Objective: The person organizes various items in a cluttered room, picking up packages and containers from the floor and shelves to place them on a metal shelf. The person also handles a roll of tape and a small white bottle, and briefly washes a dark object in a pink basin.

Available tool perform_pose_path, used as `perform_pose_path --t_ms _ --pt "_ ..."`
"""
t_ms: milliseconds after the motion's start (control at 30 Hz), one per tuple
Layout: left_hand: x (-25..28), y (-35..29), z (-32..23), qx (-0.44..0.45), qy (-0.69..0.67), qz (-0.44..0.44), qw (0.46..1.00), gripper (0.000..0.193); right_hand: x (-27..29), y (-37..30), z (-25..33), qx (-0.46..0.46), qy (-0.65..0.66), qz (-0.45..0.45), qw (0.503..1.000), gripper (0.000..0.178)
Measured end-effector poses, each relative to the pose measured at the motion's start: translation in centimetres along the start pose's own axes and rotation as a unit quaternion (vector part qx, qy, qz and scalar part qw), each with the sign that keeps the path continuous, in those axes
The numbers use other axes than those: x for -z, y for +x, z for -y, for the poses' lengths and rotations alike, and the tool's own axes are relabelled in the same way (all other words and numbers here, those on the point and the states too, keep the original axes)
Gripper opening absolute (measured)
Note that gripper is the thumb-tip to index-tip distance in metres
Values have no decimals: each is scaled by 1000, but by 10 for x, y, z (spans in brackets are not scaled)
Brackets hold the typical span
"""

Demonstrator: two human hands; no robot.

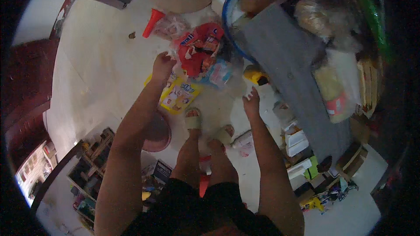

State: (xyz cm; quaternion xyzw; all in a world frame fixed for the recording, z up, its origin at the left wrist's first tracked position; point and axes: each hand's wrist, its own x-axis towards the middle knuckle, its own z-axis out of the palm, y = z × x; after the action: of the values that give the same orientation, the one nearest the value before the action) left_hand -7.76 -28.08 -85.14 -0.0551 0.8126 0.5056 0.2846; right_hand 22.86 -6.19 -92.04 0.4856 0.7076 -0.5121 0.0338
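My left hand [163, 67] is closed, its fingers bent in at the left edge of a pile of red snack packages [192, 61]. Whatever the fingers hold is too small and dim to make out. Clear crinkled plastic [171, 27] lies against the pile's upper left side. Just below this hand are yellow printed packets [179, 96], and a light blue packet [218, 73] sits at the pile's lower right. My right hand [251, 103] hovers with fingers apart and nothing in it, below a yellow and black object [255, 76].
A red cone-shaped object [152, 22] lies beyond the pile. By my left forearm stands a reddish basin [158, 133]. A long grey board or cloth-covered surface [286, 61] runs along the right. Boxes and clutter [313, 170] fill the lower right; a wooden crate [92, 161] stands lower left.
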Motion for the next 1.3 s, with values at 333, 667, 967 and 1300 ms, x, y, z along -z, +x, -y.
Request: perform_pose_path --t_ms 333,667,967,1300 --pt "16 -236 -165 -302 1 215 929 31 168 -196 160 231 22 18 973 47" --pt "82 -511 -392 -564 -165 603 540 28 330 -498 418 693 5 131 709 29" --pt "158 -596 -426 -541 -189 728 377 27 284 -618 458 745 82 261 609 27" --pt "210 -583 -443 -497 -210 787 298 27 234 -648 500 750 105 277 591 25"
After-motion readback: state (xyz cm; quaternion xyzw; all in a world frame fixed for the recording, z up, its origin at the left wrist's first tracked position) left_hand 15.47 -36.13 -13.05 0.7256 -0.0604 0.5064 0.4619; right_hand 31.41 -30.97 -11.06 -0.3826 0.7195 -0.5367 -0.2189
